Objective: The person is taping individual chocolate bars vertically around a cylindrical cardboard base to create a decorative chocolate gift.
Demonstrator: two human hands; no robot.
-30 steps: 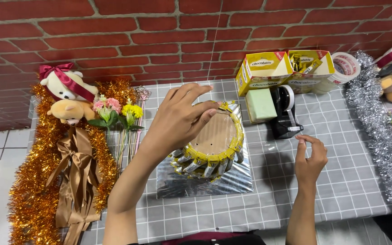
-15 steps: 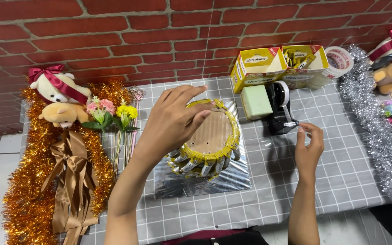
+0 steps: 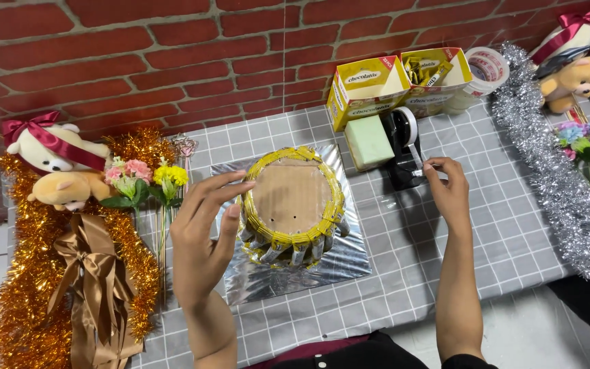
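A round cardboard piece point(image 3: 293, 198) ringed with yellow wrapped bars stands on a silver foil sheet point(image 3: 322, 270) in the middle of the grey checked table. My left hand point(image 3: 203, 236) rests against its left side, fingers spread, thumb on the rim. My right hand point(image 3: 447, 190) is to the right, thumb and finger pinched at the cutter end of a black tape dispenser point(image 3: 404, 147), apparently on the tape end.
Two open yellow boxes point(image 3: 397, 85), a green block point(image 3: 369, 141) and a tape roll point(image 3: 486, 67) stand behind. Gold tinsel point(image 3: 29, 301), a brown bow, plush toys point(image 3: 56, 167) and artificial flowers point(image 3: 145, 179) lie left. Silver tinsel point(image 3: 561, 184), another plush and flowers lie right.
My left hand slid from on top of the round piece to its left side. My right hand rose from the table to the tape dispenser's cutter.
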